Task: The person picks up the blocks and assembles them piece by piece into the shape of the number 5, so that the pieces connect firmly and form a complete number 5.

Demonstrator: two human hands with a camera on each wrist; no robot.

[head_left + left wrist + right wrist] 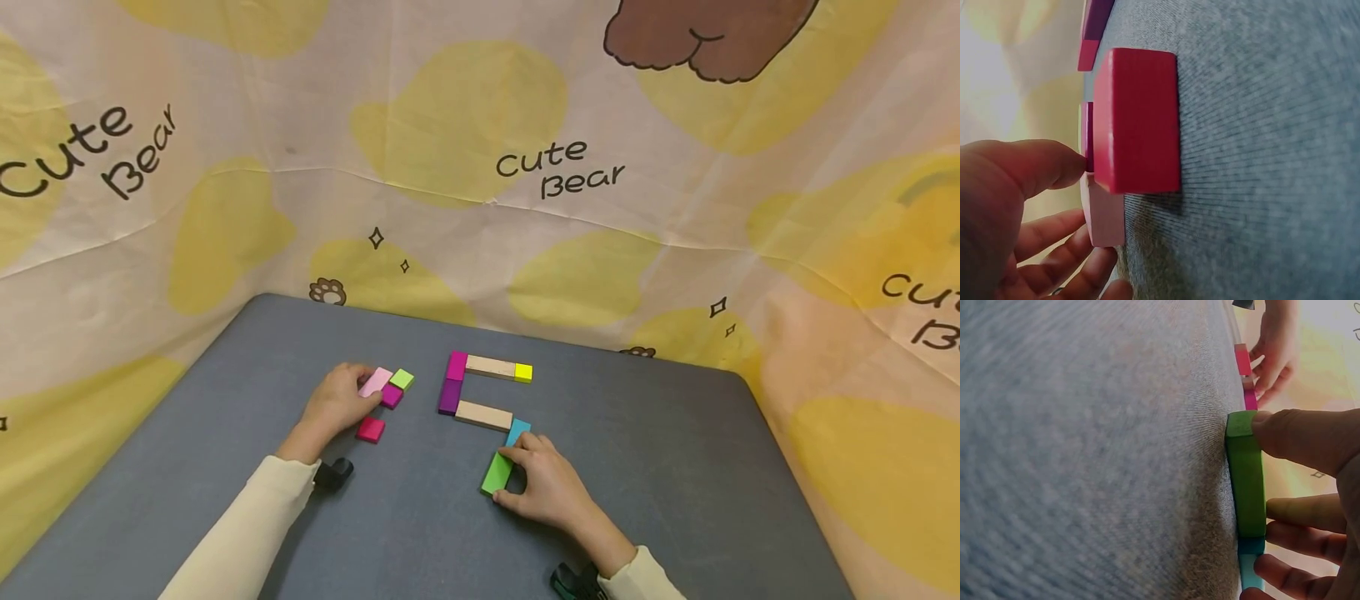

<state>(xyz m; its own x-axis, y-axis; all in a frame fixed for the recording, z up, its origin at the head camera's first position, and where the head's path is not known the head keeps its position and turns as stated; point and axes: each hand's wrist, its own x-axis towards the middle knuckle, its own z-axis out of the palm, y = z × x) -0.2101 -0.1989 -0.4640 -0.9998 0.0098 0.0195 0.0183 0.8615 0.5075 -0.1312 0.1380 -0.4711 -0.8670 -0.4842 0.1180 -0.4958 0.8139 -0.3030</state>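
My left hand (339,402) holds a light pink block (375,382) between thumb and fingers at the left of the table. Against that block lie a magenta block (392,396) and a lime block (402,380). Just nearer to me is a red block (371,430), large in the left wrist view (1144,122). With thumb and index finger at its two ends, my right hand (547,483) pinches a green block (497,475) that lies on the table. A blue block (518,432) adjoins the green one's far end, partly hidden by my fingers.
Beyond the hands, a joined row of blocks bends round: yellow (523,373), a wooden one (491,367), magenta (457,366), purple (450,397) and another wooden one (483,415). The grey table (660,433) ends at a patterned cloth (450,125) behind.
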